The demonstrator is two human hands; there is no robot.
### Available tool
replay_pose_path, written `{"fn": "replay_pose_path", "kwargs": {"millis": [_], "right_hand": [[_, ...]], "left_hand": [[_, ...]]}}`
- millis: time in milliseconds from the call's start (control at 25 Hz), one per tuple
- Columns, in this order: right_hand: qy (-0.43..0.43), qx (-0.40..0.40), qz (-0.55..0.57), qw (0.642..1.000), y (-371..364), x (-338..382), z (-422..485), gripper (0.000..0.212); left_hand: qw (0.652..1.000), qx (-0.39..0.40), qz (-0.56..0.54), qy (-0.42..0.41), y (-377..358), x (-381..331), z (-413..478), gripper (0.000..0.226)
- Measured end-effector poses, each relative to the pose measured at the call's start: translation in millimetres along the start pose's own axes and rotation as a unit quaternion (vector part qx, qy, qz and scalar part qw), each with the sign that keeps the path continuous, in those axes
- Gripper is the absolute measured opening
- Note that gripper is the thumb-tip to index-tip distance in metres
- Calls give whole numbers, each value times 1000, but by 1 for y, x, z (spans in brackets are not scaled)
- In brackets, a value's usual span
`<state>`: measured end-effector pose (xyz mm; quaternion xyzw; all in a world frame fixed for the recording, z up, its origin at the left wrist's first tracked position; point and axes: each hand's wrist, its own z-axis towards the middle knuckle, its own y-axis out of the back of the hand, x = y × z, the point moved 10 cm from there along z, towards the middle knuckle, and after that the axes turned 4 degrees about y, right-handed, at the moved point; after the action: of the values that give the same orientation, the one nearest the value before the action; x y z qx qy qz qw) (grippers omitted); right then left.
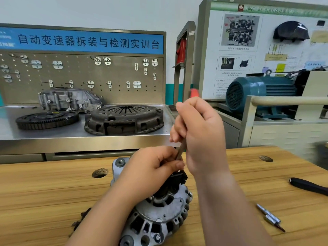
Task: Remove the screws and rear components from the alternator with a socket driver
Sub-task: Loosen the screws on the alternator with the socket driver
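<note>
Two hands work on one alternator [156,212]. It sits on the wooden desk [44,201] with its back side up. Above the alternator's left side, the left hand [152,167] has its grip curled tight round the low end of the socket driver [181,151], just over the black rear part [177,178]. Above the alternator's right side, the right hand [200,134] has its grip clamped round the driver higher up. The alternator looks heavy and hard, so it should stay put. Its ribbed metal body is the best place to hold it. The black part looks like plastic and may crack. Right of the alternator lies a metal bit [269,216].
</note>
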<state>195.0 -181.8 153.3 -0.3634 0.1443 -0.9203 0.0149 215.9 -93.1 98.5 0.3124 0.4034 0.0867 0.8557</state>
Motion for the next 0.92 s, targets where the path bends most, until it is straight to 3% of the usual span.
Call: {"fn": "replay_pose_path", "kwargs": {"millis": [120, 200, 240, 320, 400, 440, 480, 560, 640, 680, 760, 840, 920], "right_hand": [[-79, 223, 241, 941, -37, 6, -9, 21], [-76, 242, 268, 929, -38, 8, -10, 19], [-66, 197, 225, 952, -31, 3, -6, 21], [-2, 40, 31, 999, -4, 0, -1, 25], [78, -109, -142, 981, 17, 15, -8, 28], [81, -130, -154, 976, 18, 16, -10, 27], [60, -110, -125, 984, 15, 12, -8, 27], [-14, 26, 27, 999, -7, 0, -1, 25], [-69, 172, 184, 965, -33, 4, -5, 24], [-77, 203, 220, 951, -37, 8, -7, 22], [-65, 150, 173, 971, -27, 2, -4, 23], [6, -8, -11, 1000, 2, 2, -3, 26], [92, -138, -156, 974, 18, 20, -13, 27]], "left_hand": [[1000, 18, 1, -5, -1, -3, -3, 14], [1000, 13, 15, -10, -1, -4, -3, 19], [1000, 4, 22, -10, 0, -4, -2, 17], [1000, -5, 25, 0, 1, -3, 0, 13], [1000, -7, 31, 3, 1, -2, 1, 10], [999, -8, 32, 0, 1, -2, 0, 10], [999, -6, 32, 0, 1, -2, 1, 11], [1000, 3, 27, 0, 0, -2, -1, 19], [999, 14, 44, -9, -2, -5, -2, 19], [998, 18, 57, -15, -3, -6, -3, 17], [998, 13, 65, -17, -2, -8, -3, 19], [999, 9, 53, 0, -2, -4, -1, 10], [999, -3, 45, -8, 0, -5, -1, 14]]}}
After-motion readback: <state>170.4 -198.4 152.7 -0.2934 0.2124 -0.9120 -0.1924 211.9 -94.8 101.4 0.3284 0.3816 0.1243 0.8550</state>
